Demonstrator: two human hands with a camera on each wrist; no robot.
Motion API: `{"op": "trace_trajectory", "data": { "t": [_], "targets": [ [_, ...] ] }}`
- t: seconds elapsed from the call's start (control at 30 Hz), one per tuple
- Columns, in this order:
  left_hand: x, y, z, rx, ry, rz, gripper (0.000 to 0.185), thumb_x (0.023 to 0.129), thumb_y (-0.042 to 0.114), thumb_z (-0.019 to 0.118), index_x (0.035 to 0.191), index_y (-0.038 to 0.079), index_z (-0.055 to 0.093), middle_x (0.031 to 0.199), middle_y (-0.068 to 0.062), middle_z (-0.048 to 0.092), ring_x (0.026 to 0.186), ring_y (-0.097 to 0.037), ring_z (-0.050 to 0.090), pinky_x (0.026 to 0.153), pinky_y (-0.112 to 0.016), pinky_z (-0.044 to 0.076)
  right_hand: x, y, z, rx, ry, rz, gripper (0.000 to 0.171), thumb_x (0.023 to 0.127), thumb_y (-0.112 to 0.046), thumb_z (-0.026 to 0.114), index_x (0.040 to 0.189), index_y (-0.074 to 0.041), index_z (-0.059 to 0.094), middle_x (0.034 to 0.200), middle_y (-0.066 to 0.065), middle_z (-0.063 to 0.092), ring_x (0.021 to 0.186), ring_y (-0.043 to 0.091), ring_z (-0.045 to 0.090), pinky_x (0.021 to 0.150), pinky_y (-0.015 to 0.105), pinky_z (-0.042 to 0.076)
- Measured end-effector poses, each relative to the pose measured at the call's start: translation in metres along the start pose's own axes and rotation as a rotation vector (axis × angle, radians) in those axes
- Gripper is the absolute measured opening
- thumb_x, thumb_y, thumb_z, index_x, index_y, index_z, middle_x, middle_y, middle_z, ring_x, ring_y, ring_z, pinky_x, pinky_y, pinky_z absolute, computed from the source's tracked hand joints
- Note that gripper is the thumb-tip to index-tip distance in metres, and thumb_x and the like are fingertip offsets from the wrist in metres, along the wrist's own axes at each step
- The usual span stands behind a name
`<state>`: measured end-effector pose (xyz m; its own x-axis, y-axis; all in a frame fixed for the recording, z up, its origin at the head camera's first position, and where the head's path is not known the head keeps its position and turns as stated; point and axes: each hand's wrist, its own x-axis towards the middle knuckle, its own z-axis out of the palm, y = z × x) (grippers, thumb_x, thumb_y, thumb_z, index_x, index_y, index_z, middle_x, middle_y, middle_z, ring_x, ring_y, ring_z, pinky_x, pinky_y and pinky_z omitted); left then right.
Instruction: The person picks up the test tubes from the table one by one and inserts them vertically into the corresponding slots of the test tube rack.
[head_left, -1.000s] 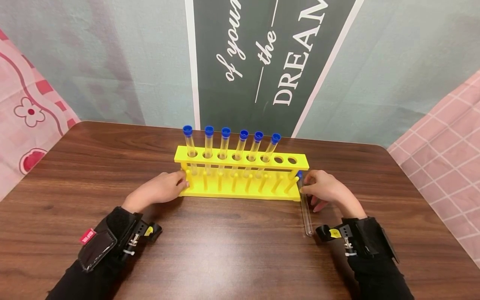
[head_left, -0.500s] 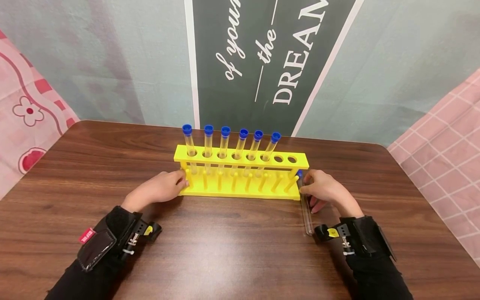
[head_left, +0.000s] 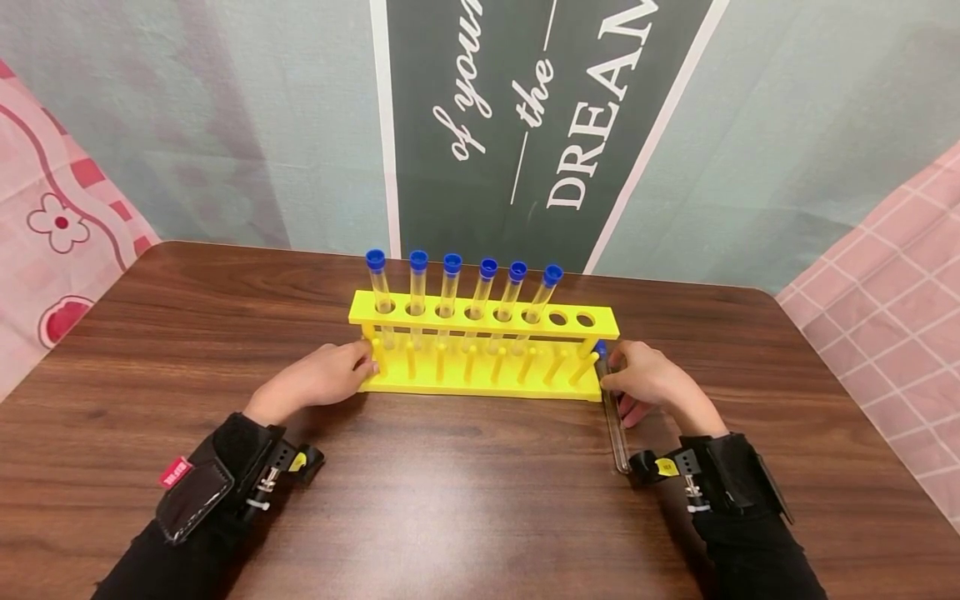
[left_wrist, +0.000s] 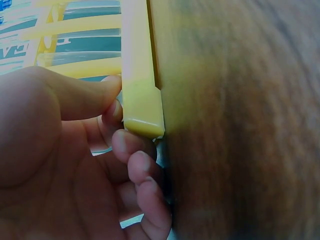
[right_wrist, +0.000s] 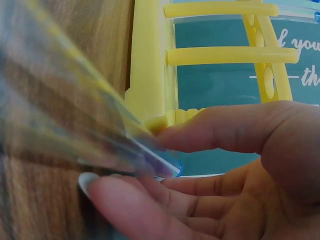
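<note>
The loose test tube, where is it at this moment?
In the head view the loose tube is at the right end of the yellow rack, cap toward the rack, pinched by the right hand above the table.

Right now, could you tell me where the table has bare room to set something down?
Bare wood lies in front of the yellow rack, between both wrists, and along the table edges left and right. It is crowded at the rack's ends: left hand, right hand with its test tube.
</note>
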<state>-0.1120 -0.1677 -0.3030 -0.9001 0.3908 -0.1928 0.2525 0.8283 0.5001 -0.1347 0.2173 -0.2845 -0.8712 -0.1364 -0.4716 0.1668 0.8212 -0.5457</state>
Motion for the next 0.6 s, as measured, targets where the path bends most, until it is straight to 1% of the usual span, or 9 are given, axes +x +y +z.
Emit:
{"op": "trace_trajectory", "data": {
  "t": [0.33,0.6],
  "targets": [
    [-0.0009,0.0011,-0.0007,0.015,0.006,0.014,0.017,0.095,0.013,0.045,0.08,0.005,0.046,0.063,-0.003,0.037,0.058,-0.017,0.039,0.057,-0.03,0.033,-0.0016,-0.0004,-0.0008,0.047,-0.035,0.001,0.043,0.088,-0.007,0.054,0.119,0.014,0.031,0.065,0.017,0.057,0.047,0.023,0.06,0.05,0.036,0.051],
    [-0.0008,0.0011,-0.0008,0.011,0.002,0.014,0.017,0.095,0.013,0.045,0.08,0.005,0.045,0.063,-0.003,0.037,0.058,-0.017,0.039,0.057,-0.029,0.033,-0.0014,0.0017,-0.001,0.046,-0.018,0.0,0.041,0.088,-0.007,0.054,0.117,0.014,0.033,0.067,0.016,0.057,0.046,0.022,0.059,0.049,0.036,0.051]
  ]
}}
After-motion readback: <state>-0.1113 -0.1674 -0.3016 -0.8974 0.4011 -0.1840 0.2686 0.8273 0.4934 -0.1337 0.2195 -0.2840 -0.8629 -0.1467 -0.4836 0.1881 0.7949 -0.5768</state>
